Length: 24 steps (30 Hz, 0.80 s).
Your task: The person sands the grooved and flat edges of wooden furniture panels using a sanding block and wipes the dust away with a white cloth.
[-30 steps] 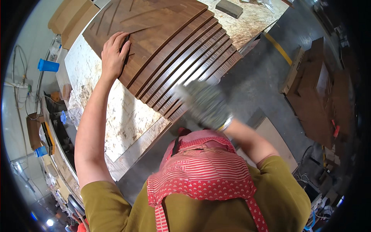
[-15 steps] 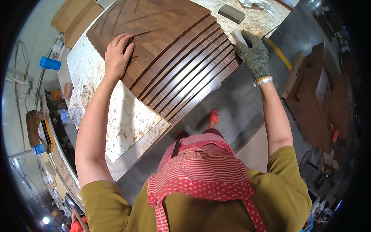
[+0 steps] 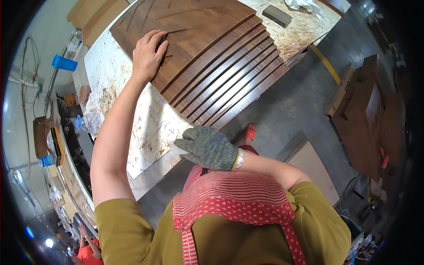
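Brown wooden panels (image 3: 207,44) lie in a stepped stack, their curved edges fanned toward me. My bare left hand (image 3: 148,55) rests on the top panel near its left edge, fingers extended over the wood. A dark patch shows between thumb and forefinger; whether it is shadow or an object I cannot tell. My right hand (image 3: 211,148), in a grey-green knitted glove, is closed on a small flat white piece (image 3: 178,149). It is in front of my apron, just below the stack's near corner and apart from the panels. The glove covers most of the white piece.
The stack lies on a stained white worktable (image 3: 145,132). A dark block (image 3: 277,16) and crumpled white plastic (image 3: 307,8) are at the back right. A blue cup (image 3: 64,62) stands left. More brown panels (image 3: 364,119) lean at right. Another person in red (image 3: 90,251) is at lower left.
My right hand has left the stack's right end and swung left and toward my body, carrying the white piece. My left hand stays on the top panel. The whole view has shifted slightly.
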{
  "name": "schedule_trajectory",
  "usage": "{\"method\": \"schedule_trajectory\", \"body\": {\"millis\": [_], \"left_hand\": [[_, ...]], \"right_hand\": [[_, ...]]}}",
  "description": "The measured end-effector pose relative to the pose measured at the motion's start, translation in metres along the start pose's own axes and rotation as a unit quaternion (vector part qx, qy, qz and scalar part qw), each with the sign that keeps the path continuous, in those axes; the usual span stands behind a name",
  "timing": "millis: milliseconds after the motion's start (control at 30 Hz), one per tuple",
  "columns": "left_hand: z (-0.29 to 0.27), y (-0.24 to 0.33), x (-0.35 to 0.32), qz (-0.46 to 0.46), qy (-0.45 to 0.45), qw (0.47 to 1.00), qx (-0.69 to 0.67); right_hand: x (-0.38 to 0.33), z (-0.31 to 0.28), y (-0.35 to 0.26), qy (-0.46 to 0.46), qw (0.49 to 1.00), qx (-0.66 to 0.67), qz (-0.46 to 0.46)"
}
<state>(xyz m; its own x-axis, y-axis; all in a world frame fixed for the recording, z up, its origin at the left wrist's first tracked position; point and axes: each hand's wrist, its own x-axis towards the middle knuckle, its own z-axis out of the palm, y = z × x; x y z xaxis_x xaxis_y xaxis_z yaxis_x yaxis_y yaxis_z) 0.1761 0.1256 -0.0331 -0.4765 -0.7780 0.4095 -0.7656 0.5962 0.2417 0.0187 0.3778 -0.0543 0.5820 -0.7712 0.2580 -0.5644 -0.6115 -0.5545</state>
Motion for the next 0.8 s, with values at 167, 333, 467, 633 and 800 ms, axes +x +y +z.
{"method": "schedule_trajectory", "body": {"millis": [167, 333, 467, 633, 800], "left_hand": [[0.000, 0.001, 0.001, -0.025, -0.014, 1.000, 0.004], [-0.002, 0.005, 0.001, -0.025, -0.012, 1.000, 0.006], [-0.002, 0.004, 0.003, -0.014, -0.006, 1.000, 0.005], [0.002, -0.001, 0.001, -0.002, 0.009, 1.000, 0.001], [0.002, -0.002, -0.001, -0.008, 0.007, 1.000, 0.017]], "right_hand": [[-0.041, -0.089, 0.100, 0.222, 0.942, -0.186, 0.167], [-0.053, -0.158, 0.208, 0.358, 0.870, -0.106, 0.322], [-0.040, -0.151, 0.208, 0.295, 0.890, -0.161, 0.308], [-0.018, -0.076, 0.119, 0.319, 0.911, -0.232, 0.122], [0.023, 0.006, 0.007, 0.053, 0.990, -0.130, 0.000]]}}
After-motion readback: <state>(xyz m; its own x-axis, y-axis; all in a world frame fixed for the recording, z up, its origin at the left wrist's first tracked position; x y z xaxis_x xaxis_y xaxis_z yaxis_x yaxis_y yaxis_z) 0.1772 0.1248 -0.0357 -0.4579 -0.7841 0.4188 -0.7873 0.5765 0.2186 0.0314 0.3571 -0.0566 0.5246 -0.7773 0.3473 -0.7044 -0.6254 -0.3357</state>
